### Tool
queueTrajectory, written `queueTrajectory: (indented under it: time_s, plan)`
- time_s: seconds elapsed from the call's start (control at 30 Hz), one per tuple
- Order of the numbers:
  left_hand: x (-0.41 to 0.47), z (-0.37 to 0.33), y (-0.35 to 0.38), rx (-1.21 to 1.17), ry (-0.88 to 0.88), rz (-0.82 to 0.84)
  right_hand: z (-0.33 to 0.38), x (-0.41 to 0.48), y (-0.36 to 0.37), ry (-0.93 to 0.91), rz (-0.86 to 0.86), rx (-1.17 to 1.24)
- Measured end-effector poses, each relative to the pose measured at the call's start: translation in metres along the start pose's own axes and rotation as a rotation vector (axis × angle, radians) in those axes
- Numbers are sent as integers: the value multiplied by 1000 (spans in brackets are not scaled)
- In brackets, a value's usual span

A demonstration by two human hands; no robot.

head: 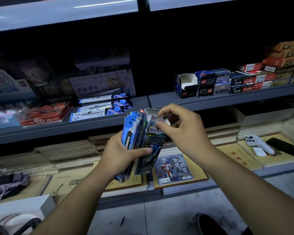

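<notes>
Left grip (pixel 119 155) is clamping blue packets (pixel 130 131) and foil box (pixel 152 146); right grip (pixel 182 128), at two o'clock, is pinching its flap (pixel 160 119), apparently opening it. Next, probably, sliding packets inside.

The left hand (pixel 120 155) holds packets (pixel 131 131) and, just right of them, an upright box (pixel 151 146); the right hand (pixel 180 126) pinches the box's top flap. Behind, flat packs (pixel 100 107) lie on the middle shelf (pixel 244 97), small cartons (pixel 210 85) further right. Below the box, a card pack (pixel 173 168) lies on the lower shelf (pixel 185 189)
</notes>
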State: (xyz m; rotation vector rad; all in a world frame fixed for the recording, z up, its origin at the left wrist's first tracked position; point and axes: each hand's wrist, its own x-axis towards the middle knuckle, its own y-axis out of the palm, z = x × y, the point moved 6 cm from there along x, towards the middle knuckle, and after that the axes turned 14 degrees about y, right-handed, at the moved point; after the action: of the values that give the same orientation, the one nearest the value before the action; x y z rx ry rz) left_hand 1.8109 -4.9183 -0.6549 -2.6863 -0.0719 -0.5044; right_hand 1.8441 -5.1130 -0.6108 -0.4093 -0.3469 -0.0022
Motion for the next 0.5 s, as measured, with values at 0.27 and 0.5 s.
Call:
queueTrajectory:
  time_s: [0.27, 0.5]
  plan:
    - [1, 3, -4, 37, 10, -17, 2, 1, 1, -60, 13, 8]
    - [1, 3, -5, 38, 16, -16, 4, -2, 5, -60, 80, -68]
